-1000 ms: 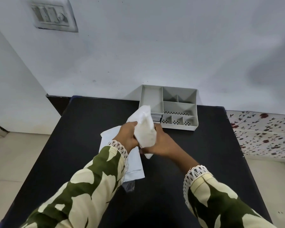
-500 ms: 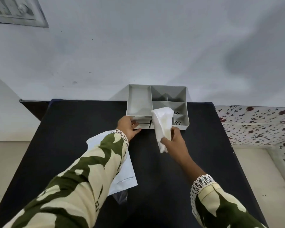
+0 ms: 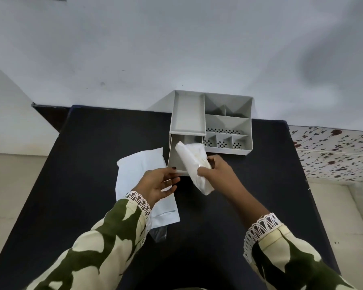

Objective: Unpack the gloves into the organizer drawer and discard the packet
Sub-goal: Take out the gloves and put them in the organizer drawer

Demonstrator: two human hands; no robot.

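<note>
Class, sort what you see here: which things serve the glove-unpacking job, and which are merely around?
Job: folded white gloves in right hand; open grey organizer drawer; flat white packet; left hand.
Around: black tabletop; floral cloth.

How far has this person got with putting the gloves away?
Done, by the look of it: the gloves are out of the white packet, which lies flat on the black table, and the organizer's drawer stands pulled open. In hand: the right hand holds the folded gloves over the drawer; the left hand is open at its front edge. Left: dropping them in and discarding the packet.
</note>
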